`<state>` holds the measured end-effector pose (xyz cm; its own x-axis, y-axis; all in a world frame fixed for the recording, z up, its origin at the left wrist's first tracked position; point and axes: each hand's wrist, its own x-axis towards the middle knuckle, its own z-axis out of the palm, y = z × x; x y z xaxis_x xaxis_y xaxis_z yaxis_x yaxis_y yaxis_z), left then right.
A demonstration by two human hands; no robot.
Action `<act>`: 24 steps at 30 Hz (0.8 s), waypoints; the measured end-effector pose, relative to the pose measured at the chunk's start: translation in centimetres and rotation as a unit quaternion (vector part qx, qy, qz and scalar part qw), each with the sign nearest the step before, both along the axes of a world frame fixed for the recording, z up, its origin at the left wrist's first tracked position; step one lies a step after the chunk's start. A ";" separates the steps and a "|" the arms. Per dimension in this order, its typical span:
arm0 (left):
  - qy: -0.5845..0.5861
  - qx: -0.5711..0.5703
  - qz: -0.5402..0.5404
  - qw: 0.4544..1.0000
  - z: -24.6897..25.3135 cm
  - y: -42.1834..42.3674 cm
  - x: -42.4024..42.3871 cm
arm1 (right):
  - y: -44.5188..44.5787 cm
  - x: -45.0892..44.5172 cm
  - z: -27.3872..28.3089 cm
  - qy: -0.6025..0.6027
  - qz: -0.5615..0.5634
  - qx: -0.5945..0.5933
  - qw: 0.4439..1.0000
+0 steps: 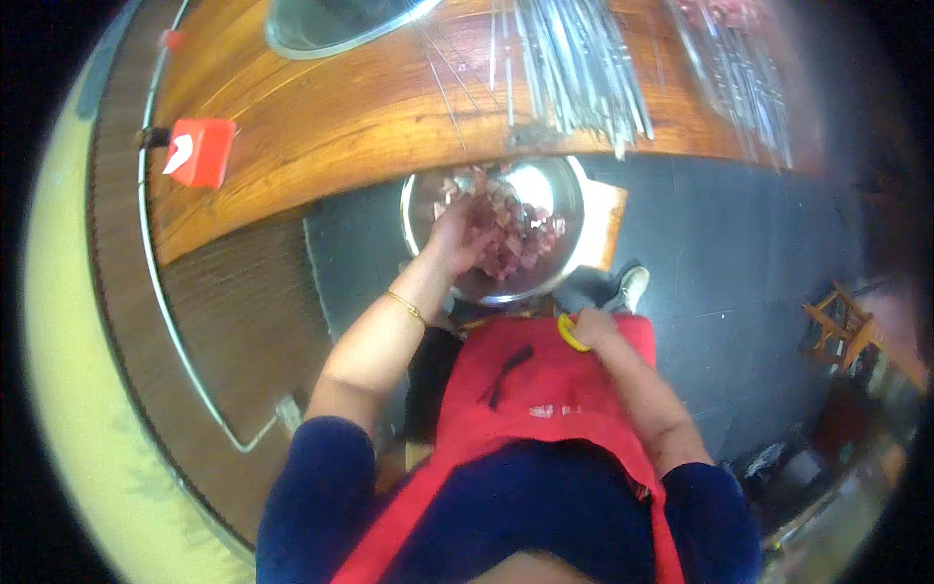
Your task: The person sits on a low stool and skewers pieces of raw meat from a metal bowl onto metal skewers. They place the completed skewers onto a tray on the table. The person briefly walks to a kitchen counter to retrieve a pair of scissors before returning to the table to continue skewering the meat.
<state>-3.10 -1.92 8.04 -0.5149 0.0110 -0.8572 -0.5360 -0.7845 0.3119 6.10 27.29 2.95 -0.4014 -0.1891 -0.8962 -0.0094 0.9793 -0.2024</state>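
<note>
A wide steel bowl [573, 270] in front of me holds many cut pieces of raw meat [514, 244]. My left hand [460, 230] reaches into it from the near left and touches the meat. Its fingers blend into the pieces, so their grip is unclear. Over the lap of my red apron, my right hand [597, 328] grips the curved yellow handle [573, 334] of a tool. The rest of that tool cannot be made out.
Beyond the bowl runs a wooden table [328, 131] bearing metal skewers [584, 66], with more skewers [744, 80] at right. A large metal vessel [343, 29] and a red plastic box [203, 153] are at left. A wooden stool [839, 325] stands on the right.
</note>
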 end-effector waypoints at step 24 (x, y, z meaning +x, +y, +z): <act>-0.036 -0.369 -0.213 0.904 -6.9 3.9 -10.3 | -5.5 16.1 -17.9 -0.210 0.229 -0.253 0.916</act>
